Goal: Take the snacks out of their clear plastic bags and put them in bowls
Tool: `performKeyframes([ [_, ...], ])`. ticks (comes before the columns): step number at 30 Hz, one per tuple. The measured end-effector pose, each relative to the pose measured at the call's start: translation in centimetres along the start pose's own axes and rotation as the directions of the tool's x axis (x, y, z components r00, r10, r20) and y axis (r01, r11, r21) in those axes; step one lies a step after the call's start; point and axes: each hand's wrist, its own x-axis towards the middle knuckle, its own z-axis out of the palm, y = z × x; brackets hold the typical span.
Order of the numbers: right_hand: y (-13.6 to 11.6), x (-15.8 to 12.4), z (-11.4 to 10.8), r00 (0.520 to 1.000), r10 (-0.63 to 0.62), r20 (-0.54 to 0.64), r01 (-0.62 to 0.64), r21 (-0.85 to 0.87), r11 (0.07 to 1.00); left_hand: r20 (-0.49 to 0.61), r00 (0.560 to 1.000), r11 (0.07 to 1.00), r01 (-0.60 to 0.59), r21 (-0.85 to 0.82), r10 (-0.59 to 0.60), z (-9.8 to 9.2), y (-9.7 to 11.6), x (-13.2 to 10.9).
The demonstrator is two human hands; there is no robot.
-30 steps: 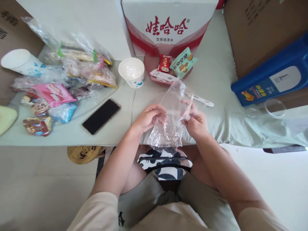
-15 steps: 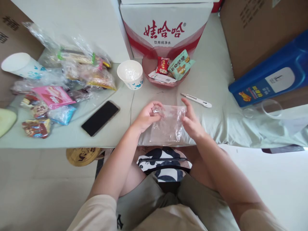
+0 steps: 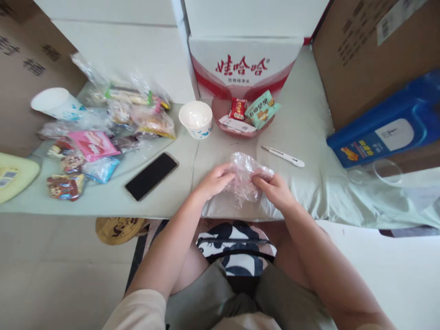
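Bag [image 3: 244, 183] — clear, crumpled — sits above the cloth's [image 3: 110, 201] near edge, left hand [image 3: 216, 181] pinching its nine o'clock side, right hand [image 3: 274, 187] its three. Thin film likely slips, so firm fingertip pinches should serve best, clear of the knife [image 3: 284, 156] at two o'clock. Beyond: cup [image 3: 197, 130] at eleven, bowl [image 3: 222, 106] at twelve.

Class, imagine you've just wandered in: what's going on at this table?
Someone at the table is handling a crumpled clear bag, gripping it with the left hand and the right hand. Beyond the hands are a cup and a bowl holding packets. A knife lies to the right; a phone and a heap of snacks lie to the left.
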Motion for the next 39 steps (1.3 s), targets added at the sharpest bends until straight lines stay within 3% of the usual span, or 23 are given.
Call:
performKeyframes([
  [2,0.0,-0.1,-0.2,1.000,-0.017,-0.025,0.018,0.043,0.999,-0.002,0.999,0.999,0.037,-0.022,-0.037,-0.1,0.2,-0.1],
  [5,0.3,0.0,-0.7,0.984,-0.112,-0.137,0.136,0.179,0.974,0.046,0.997,0.970,0.070,-0.233,-0.061,-0.1,0.6,-0.2],
  [10,0.8,0.5,-1.1,0.943,-0.253,-0.216,0.317,0.350,0.881,0.069,0.997,0.882,-0.003,-0.471,0.041,-0.6,1.4,0.0],
  [12,0.8,0.7,-1.1,0.922,-0.271,-0.277,0.358,0.339,0.870,0.058,0.992,0.907,-0.078,-0.414,0.112,-0.9,1.8,-0.1],
  [15,0.6,1.1,-1.3,0.887,-0.289,-0.360,0.395,0.267,0.879,0.092,0.980,0.980,-0.164,-0.114,0.174,-0.9,2.2,-0.6],
  [17,0.3,1.3,-1.5,0.929,-0.289,-0.230,0.341,0.230,0.912,0.124,0.976,0.978,-0.190,0.082,0.179,-0.8,2.0,-1.0],
  [19,0.1,1.4,-1.6,0.979,-0.201,0.019,0.195,0.156,0.968,0.110,0.975,0.964,-0.208,0.168,0.191,-0.7,1.6,-1.2],
  [21,0.0,1.2,-1.3,0.986,-0.078,0.150,0.078,0.008,0.997,-0.001,0.965,0.947,-0.259,0.190,0.264,-0.8,1.1,-1.3],
  [22,0.0,1.0,-1.1,0.991,-0.049,0.127,0.059,-0.074,0.996,-0.103,0.940,0.930,-0.299,0.213,0.326,-0.9,0.9,-1.3],
  [24,-0.2,0.5,-0.5,0.995,-0.096,-0.041,0.083,-0.237,0.968,-0.303,0.840,0.882,-0.367,0.296,0.451,-1.1,0.8,-1.4],
  [25,-0.4,0.2,-0.1,0.978,-0.163,-0.129,0.117,-0.306,0.945,-0.351,0.798,0.862,-0.385,0.330,0.491,-1.2,0.9,-1.6],
  [26,-0.7,-0.1,0.2,0.954,-0.237,-0.181,0.162,-0.354,0.921,-0.345,0.791,0.853,-0.397,0.340,0.505,-1.1,1.0,-1.8],
  [27,-1.0,-0.4,0.6,0.936,-0.302,-0.181,0.218,-0.377,0.900,-0.286,0.821,0.857,-0.406,0.317,0.495,-1.0,1.1,-2.1],
  [29,-1.9,-0.6,1.4,0.930,-0.366,-0.043,0.333,-0.324,0.885,-0.084,0.898,0.889,-0.407,0.207,0.431,-0.6,1.3,-2.6],
  [31,-2.6,-0.6,2.2,0.926,-0.348,0.147,0.374,-0.213,0.903,0.063,0.923,0.918,-0.384,0.103,0.379,-0.2,1.2,-2.8],
  [32,-2.9,-0.4,2.5,0.926,-0.333,0.179,0.363,-0.183,0.913,0.081,0.926,0.925,-0.374,0.065,0.368,0.0,1.0,-2.8],
  [34,-3.3,0.1,3.1,0.933,-0.357,0.051,0.360,-0.174,0.917,0.031,0.930,0.930,-0.367,0.011,0.366,-0.1,0.9,-2.6],
  [36,-3.6,0.8,3.8,0.907,-0.408,-0.104,0.386,-0.178,0.905,-0.050,0.922,0.922,-0.387,-0.022,0.385,-0.6,0.9,-2.5],
  [37,-3.8,1.2,4.1,0.902,-0.420,-0.104,0.399,-0.174,0.900,-0.081,0.912,0.914,-0.405,-0.033,0.402,-1.0,1.1,-2.5],
  [39,-4.5,2.1,4.9,0.916,-0.400,0.038,0.400,-0.192,0.896,-0.146,0.881,0.888,-0.459,-0.035,0.449,-1.7,1.5,-2.8],
])
